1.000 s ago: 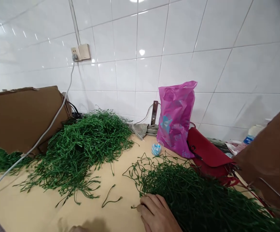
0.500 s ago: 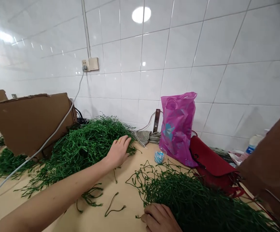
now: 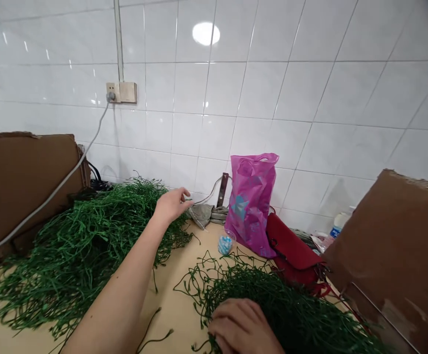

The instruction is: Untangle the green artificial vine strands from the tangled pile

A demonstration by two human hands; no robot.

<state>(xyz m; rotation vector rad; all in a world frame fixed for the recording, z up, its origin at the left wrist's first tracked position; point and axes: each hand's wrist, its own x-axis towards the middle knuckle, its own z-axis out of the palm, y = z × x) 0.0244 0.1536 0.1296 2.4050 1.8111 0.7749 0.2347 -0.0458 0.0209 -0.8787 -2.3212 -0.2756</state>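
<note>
Resting on a heap of dark green wiry strands (image 3: 276, 309), the right hand (image 3: 244, 327) is cut off by the frame's lower edge, its grip hidden. The left hand (image 3: 170, 205), fingers narrowly pinched above a second green heap (image 3: 70, 275) on the tan worktop (image 3: 173, 309), may hold something too thin to make out.

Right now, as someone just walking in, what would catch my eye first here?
Heaps of tangled green strands stand out first: one spreads across the left of the tan work surface, and another lies at the lower right under the right hand. Next comes the bright pink plastic bag, standing against the white tiled wall with a red handbag beside it. The left hand reaches above the far edge of the left heap.
</note>
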